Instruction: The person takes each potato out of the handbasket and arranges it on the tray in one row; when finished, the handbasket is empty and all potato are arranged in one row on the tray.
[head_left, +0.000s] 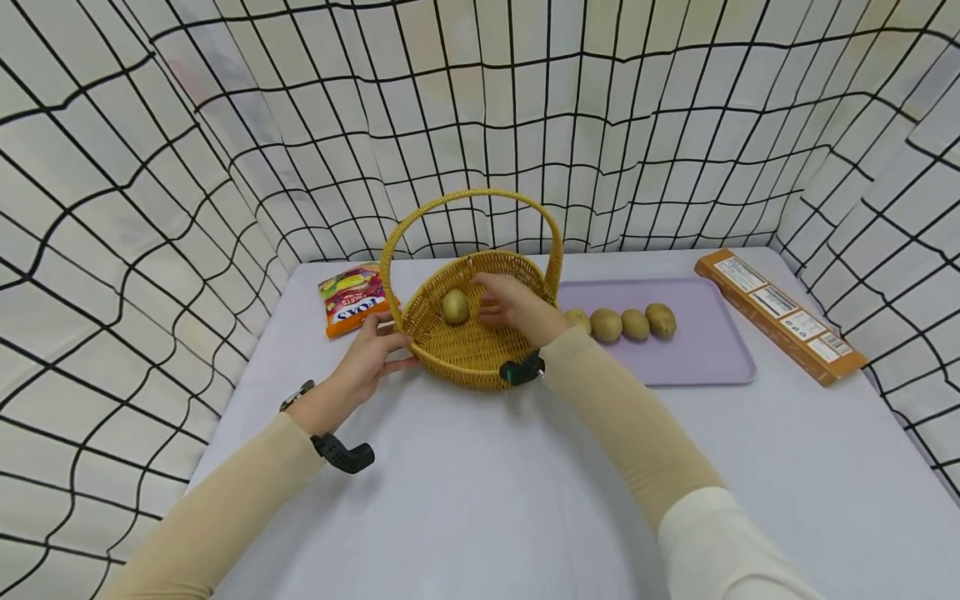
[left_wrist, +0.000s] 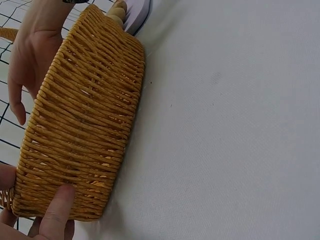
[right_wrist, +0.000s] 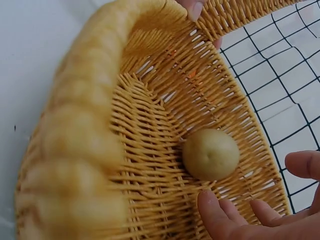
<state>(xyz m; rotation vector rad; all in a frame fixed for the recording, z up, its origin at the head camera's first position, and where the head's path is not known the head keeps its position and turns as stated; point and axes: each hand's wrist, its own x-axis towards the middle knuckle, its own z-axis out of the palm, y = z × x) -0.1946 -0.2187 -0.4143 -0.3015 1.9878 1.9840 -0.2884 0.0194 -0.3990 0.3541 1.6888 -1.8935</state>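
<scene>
A yellow wicker basket (head_left: 465,371) with a tall arched handle stands on the white table. My left hand (head_left: 365,354) grips its left end near the foot of the handle, the thumb at the rim and one finger (left_wrist: 59,207) along the outer wall. Inside the basket lies a single potato (right_wrist: 211,154), towards the back left. My right hand (head_left: 517,308) reaches over the right part of the basket with its fingers (right_wrist: 212,212) loosely spread. They hold nothing, and the potato sits just beyond the fingertips.
Right of the basket, a lilac tray (head_left: 705,354) carries several potatoes (head_left: 606,325) in a row, partly behind my right forearm. An orange-brown box (head_left: 780,315) lies farther right. Behind my left hand is a colourful snack packet (head_left: 352,298). Black netting (head_left: 480,133) encloses the table's back and sides.
</scene>
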